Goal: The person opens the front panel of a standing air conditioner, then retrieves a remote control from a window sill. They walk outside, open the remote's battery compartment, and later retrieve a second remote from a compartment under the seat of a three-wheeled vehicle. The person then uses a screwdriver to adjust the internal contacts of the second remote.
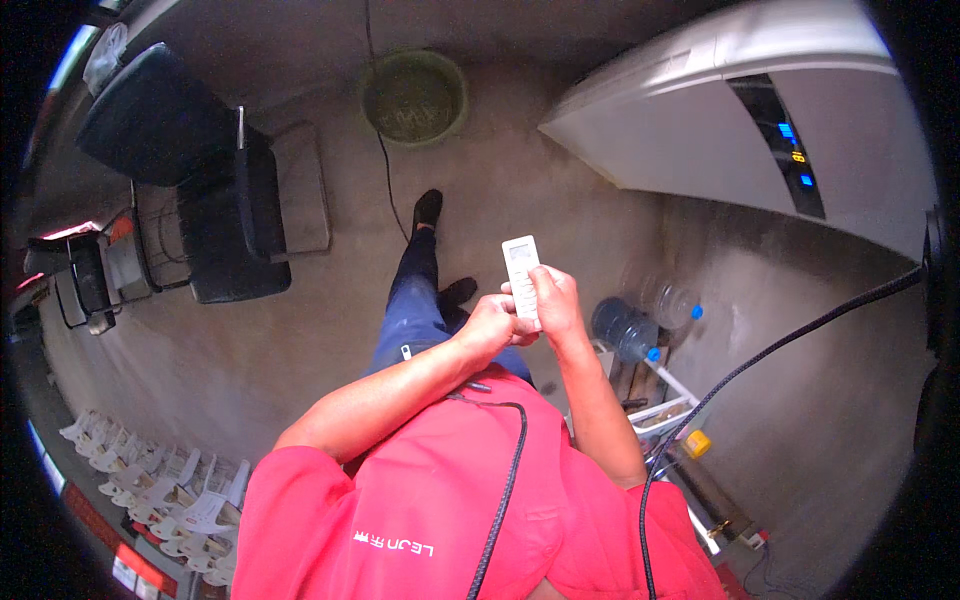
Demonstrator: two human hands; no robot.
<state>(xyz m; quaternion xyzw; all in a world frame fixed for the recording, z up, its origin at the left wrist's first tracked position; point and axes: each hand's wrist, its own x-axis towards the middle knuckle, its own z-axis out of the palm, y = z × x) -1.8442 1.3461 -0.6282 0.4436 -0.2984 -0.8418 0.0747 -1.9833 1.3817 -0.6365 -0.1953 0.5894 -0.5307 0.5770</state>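
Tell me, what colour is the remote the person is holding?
The remote is white with a greyish screen, best seen in the head view.

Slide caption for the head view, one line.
Right hand grips a white remote control, left hand at its lower end; green basin farther ahead.

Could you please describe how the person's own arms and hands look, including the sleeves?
The left hand and right hand wear no gloves, and I see no watch. Both forearms are bare below the short, pinkish-red sleeves of a shirt with white chest lettering.
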